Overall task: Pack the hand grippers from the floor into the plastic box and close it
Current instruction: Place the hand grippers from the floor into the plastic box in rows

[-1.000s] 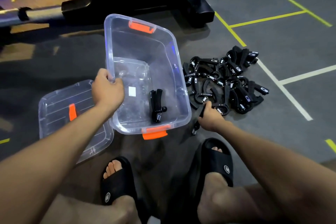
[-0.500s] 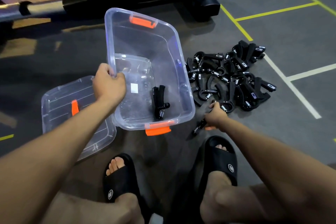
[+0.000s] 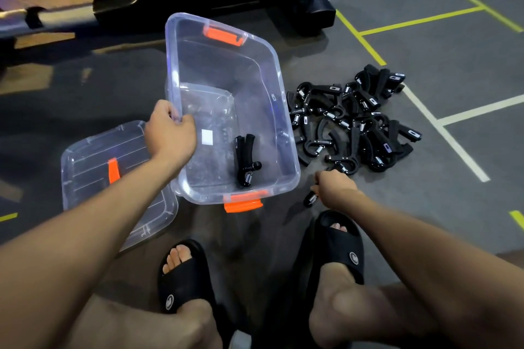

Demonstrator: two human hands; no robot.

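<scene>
On the dark grey floor (image 3: 425,45) sits a clear, round-cornered plastic box (image 3: 286,133) with orange latches, one black hand gripper (image 3: 246,160) with a coiled steel spring lying inside. Left hand (image 3: 170,133) curls over the box's rim. Right hand (image 3: 334,188) is clenched around another gripper (image 3: 311,198) beside the tangled black pile (image 3: 354,122). A transparent ribbed lid (image 3: 93,170) lies to the box's left.

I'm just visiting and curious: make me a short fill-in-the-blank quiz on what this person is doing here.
1. The clear plastic box already holds ____ hand gripper.
2. The left hand grips the box's ____.
3. The right hand holds a ____ beside the pile.
4. The lid lies on the ____.

Answers: one; rim; hand gripper; floor
</scene>
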